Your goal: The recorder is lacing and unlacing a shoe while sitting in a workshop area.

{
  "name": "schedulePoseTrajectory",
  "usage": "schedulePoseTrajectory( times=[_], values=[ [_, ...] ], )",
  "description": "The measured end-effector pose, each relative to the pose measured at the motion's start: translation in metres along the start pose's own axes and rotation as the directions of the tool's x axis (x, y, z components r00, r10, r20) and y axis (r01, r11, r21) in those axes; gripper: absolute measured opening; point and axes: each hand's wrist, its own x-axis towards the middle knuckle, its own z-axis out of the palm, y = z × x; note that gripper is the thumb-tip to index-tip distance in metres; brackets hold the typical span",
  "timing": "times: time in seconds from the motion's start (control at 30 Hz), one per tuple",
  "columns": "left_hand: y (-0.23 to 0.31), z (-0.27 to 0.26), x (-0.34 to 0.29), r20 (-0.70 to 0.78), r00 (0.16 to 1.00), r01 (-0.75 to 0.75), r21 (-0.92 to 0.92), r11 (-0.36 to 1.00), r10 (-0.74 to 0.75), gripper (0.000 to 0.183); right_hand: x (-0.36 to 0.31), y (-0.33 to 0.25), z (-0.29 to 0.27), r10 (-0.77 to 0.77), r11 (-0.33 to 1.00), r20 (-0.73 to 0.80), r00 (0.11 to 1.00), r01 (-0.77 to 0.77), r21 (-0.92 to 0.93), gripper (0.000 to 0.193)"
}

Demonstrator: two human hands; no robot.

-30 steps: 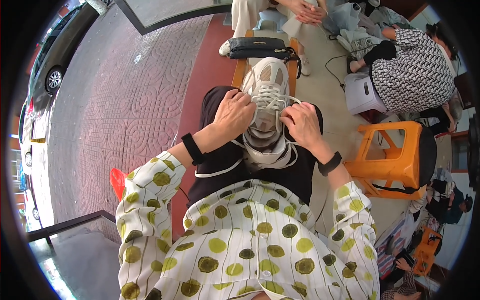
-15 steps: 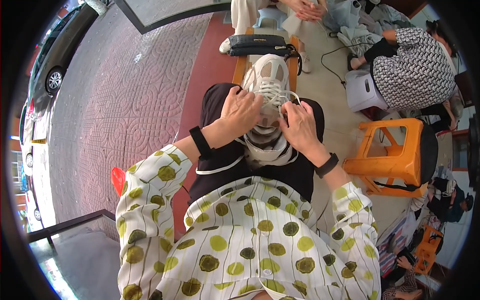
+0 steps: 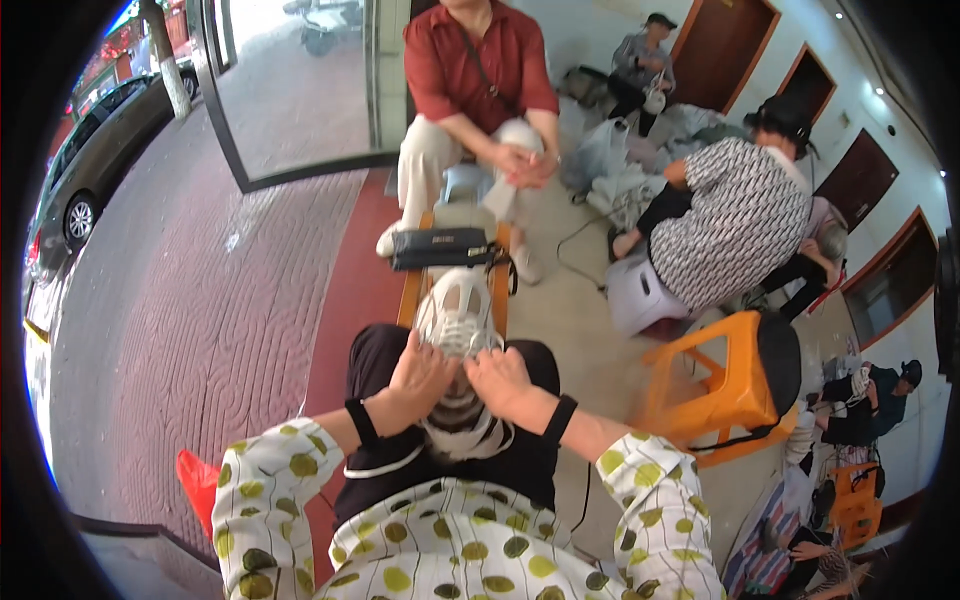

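A white and beige lace-up sneaker [image 3: 454,300] lies between my knees with its toe pointing away from me and its collar toward me. Pale shoelaces [image 3: 458,335] cross its front. My left hand [image 3: 422,375] is closed at the left side of the lacing, fingertips pinched on the lace. Opposite it, my right hand [image 3: 503,378] pinches the lace at the right side. My fingers cover part of the eyelets and tongue, and the lace ends are hard to make out. Beyond the toe, a black zippered pouch [image 3: 440,250] rests on an orange bench [image 3: 412,295].
A person in a red shirt [image 3: 480,90] sits facing me beyond the bench. To the right stand an orange stool [image 3: 715,385] and a person in a patterned top [image 3: 735,225] on a pale stool [image 3: 645,290]. A red bag [image 3: 198,490] is at lower left.
The view has tilted up, bringing more of the room into sight. My hands have drawn closer together over the lacing, and the lace loop seen by my right hand no longer shows.
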Motion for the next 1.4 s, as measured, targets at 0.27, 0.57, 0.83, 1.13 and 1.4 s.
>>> schedulePoseTrajectory(
  times=[0.27, 0.57, 0.83, 1.13, 1.4],
  values=[
    [0.000, -0.010, -0.002, -0.009, 1.000, 0.011, -0.032, 0.999, -0.011, 0.027, 0.000, 0.030, 0.023, 0.161, 0.796, -0.368, 0.916, 0.100, 0.597, 0.014],
    [-0.009, 0.035, 0.010, -0.271, 0.900, 0.194, -0.455, 0.869, -0.342, 0.013, -0.026, 0.035, -0.083, 0.199, 0.119, -0.264, 0.944, 0.244, 0.962, 0.011],
    [-0.041, -0.040, -0.021, -0.101, 0.911, 0.032, -0.950, 0.311, -0.400, 0.010, -0.037, 0.030, -0.044, 0.032, 0.262, 0.097, 0.995, -0.102, 0.960, 0.032],
    [-0.014, -0.034, -0.023, 0.093, 0.955, 0.165, -0.956, 0.243, -0.281, 0.013, -0.024, 0.003, -0.009, -0.006, 0.277, 0.039, 0.999, -0.036, 0.960, 0.033],
    [-0.005, -0.038, 0.000, -0.074, 0.953, 0.077, -0.879, 0.470, -0.295, 0.016, -0.023, 0.002, 0.009, -0.006, 0.106, 0.094, 0.996, -0.093, 0.990, 0.024]
  ],
)
